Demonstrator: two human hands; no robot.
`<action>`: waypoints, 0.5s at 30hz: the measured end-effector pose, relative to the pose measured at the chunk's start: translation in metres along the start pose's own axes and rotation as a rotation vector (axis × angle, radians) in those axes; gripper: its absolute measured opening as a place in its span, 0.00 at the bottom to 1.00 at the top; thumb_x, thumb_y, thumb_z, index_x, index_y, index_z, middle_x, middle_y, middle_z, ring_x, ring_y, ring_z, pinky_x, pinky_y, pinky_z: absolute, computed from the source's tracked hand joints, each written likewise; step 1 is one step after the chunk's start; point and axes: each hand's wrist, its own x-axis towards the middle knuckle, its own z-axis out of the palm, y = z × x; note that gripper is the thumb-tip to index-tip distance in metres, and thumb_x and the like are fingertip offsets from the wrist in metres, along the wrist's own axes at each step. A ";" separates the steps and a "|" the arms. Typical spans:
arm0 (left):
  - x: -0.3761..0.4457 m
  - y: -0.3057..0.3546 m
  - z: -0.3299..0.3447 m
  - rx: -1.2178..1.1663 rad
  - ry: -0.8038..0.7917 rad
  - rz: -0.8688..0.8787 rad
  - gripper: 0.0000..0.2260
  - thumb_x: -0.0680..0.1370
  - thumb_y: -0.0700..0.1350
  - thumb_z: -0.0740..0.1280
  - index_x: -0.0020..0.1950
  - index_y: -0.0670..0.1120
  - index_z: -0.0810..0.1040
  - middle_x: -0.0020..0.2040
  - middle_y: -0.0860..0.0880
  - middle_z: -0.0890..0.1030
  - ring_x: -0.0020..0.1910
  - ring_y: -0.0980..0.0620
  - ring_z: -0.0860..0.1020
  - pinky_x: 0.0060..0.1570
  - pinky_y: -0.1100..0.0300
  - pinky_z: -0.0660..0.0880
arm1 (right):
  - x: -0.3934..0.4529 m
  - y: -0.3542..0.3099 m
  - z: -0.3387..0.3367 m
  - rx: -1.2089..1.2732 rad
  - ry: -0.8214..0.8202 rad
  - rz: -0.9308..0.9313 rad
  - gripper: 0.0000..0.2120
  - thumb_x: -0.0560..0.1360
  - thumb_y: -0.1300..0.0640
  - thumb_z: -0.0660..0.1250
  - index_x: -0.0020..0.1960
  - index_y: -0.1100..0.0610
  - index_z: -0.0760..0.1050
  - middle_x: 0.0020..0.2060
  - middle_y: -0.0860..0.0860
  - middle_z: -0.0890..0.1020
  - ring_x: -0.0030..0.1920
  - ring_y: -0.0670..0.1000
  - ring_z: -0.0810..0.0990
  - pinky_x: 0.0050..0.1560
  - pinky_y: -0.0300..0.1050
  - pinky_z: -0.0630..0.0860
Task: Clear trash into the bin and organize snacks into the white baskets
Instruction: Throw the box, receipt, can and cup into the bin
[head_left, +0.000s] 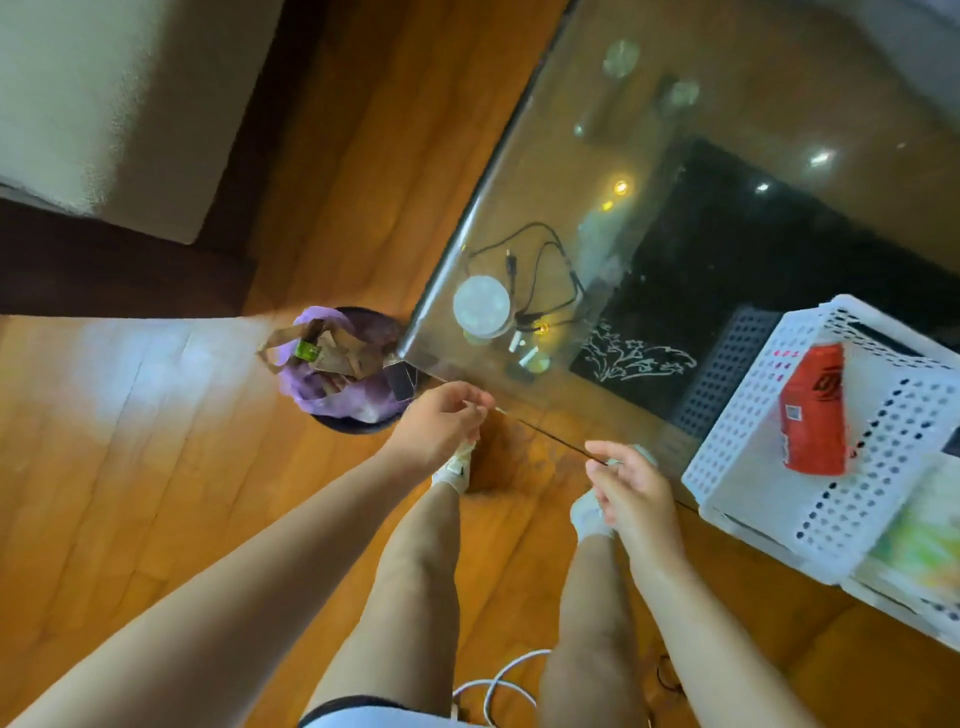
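We see the left hand (441, 421) and right hand (631, 486) each pinching one end of a thin dark stick (550, 436), fingers curled on it, beside the glass counter (597, 218). Bin (343, 364), purple-lined and holding trash, stands on the floor at the counter's corner. Red snack pack (813, 410) lies in the white basket (748, 447).

Glass table (737, 104) on a wood floor (156, 467)

Past the left hand, a cable (545, 260) and round disc (481, 305) lie on it; white baskets (769, 457) sit beside the right hand.
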 end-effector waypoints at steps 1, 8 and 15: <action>-0.001 0.010 0.013 0.007 0.000 0.007 0.07 0.77 0.37 0.61 0.48 0.45 0.77 0.30 0.51 0.74 0.28 0.59 0.72 0.27 0.74 0.66 | -0.002 0.005 -0.016 0.032 0.015 -0.009 0.09 0.76 0.59 0.64 0.48 0.47 0.79 0.26 0.42 0.75 0.33 0.44 0.73 0.34 0.36 0.70; -0.013 0.071 0.141 -0.070 -0.004 0.023 0.10 0.78 0.36 0.61 0.43 0.50 0.77 0.29 0.51 0.71 0.25 0.59 0.69 0.25 0.70 0.65 | -0.010 0.031 -0.155 0.195 0.187 -0.138 0.13 0.74 0.64 0.64 0.43 0.46 0.78 0.25 0.39 0.75 0.27 0.38 0.72 0.30 0.30 0.67; -0.009 0.110 0.307 0.079 -0.075 -0.031 0.15 0.76 0.39 0.64 0.63 0.42 0.72 0.39 0.49 0.75 0.34 0.53 0.72 0.33 0.63 0.67 | 0.000 0.061 -0.295 0.257 0.421 -0.126 0.10 0.74 0.63 0.65 0.46 0.48 0.78 0.35 0.44 0.76 0.40 0.46 0.75 0.39 0.37 0.69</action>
